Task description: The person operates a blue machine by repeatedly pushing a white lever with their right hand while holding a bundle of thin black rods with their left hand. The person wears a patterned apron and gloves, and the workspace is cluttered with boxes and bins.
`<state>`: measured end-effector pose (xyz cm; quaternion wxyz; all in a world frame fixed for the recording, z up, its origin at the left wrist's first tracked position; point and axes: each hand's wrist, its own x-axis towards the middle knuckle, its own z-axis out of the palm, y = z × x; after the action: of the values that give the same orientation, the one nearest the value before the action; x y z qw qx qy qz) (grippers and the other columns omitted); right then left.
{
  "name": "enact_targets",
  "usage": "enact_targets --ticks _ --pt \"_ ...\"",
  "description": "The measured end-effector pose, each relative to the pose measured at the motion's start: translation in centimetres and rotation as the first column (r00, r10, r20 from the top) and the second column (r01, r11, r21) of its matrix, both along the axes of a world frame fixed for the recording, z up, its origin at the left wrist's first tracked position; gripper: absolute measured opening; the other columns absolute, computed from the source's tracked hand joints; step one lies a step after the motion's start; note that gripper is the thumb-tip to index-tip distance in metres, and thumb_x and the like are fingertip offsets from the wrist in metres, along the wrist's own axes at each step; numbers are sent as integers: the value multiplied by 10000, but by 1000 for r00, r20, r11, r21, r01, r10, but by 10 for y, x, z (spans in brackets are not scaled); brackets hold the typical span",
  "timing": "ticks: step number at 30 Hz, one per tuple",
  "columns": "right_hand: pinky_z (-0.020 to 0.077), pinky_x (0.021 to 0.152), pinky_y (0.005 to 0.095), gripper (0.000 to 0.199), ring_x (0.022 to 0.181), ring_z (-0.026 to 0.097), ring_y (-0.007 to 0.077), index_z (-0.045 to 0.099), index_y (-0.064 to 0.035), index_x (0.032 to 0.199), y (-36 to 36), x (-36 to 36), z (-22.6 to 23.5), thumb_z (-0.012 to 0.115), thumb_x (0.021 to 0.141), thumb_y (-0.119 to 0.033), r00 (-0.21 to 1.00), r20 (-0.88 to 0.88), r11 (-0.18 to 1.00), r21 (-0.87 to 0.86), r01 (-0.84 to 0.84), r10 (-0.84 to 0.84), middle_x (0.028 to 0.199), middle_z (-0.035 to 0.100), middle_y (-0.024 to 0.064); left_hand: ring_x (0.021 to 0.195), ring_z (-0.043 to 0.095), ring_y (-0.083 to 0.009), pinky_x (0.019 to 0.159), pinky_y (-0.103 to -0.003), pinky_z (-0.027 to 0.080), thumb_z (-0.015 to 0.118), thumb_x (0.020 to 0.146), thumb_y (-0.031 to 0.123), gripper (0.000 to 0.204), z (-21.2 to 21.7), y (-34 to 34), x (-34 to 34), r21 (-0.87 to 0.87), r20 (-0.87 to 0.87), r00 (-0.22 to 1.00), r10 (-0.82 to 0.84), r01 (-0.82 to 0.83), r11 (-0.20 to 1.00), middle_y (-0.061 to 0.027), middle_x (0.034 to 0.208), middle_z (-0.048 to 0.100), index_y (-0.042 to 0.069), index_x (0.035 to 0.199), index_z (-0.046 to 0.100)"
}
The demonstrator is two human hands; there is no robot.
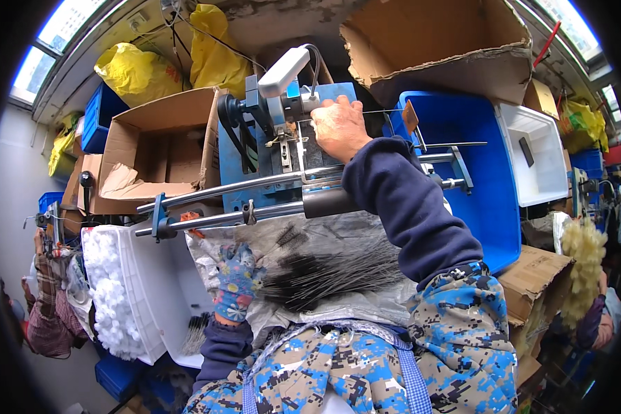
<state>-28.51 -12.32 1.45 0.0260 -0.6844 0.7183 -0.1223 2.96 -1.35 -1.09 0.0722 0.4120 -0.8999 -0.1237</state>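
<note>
My right hand [341, 130], bare, reaches onto the blue bench machine [345, 92] with its fingers bent and closed beside the clamp area. What lies under the fingertips is hidden. A white-covered machine head [283, 72] rises just left of it. My left hand [236, 281], in a blue floral glove, is over the grey sheet on my lap side, fingers stretched and slightly apart. Right beside it lies a loose pile of thin dark wires [324, 276]. Two steel rails [221, 219] cross between my hands, with a dark cylinder [331, 200] on the nearer one.
Cardboard boxes stand at the left [155, 141] and far right [435, 41]. A blue bin [493, 228] sits right of the machine, a white tub [535, 155] beyond it. White fluffy pieces [110, 290] fill a container at left. Other people work at both edges.
</note>
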Motion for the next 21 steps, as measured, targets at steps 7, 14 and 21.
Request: enact_targets --ticks 7,14,21 --pt "355 861 464 564 1110 371 331 539 37 1119 58 -11 7 688 719 -332 1000 16 994 -105 -15 17 1261 343 177 899 528 -357 820 -449 399 688 663 156 278 -10 2 8 62 -29 998 58 -57 996 -154 905 574 65 924 654" --pt "462 768 391 588 975 488 307 473 64 1171 54 -1 6 656 764 -320 996 91 998 -50 26 -22 1064 416 171 819 551 -380 778 -443 434 684 643 89 306 11 4 -17 -80 -233 970 -63 46 996 -147 869 594 60 944 637" --pt "493 728 358 650 881 547 306 415 106 1188 35 47 6 642 766 -334 993 119 998 -60 -22 29 996 494 192 861 557 -386 885 -461 402 701 625 96 345 15 15 -7 -97 -224 975 -8 -14 995 -161 907 603 62 961 630"
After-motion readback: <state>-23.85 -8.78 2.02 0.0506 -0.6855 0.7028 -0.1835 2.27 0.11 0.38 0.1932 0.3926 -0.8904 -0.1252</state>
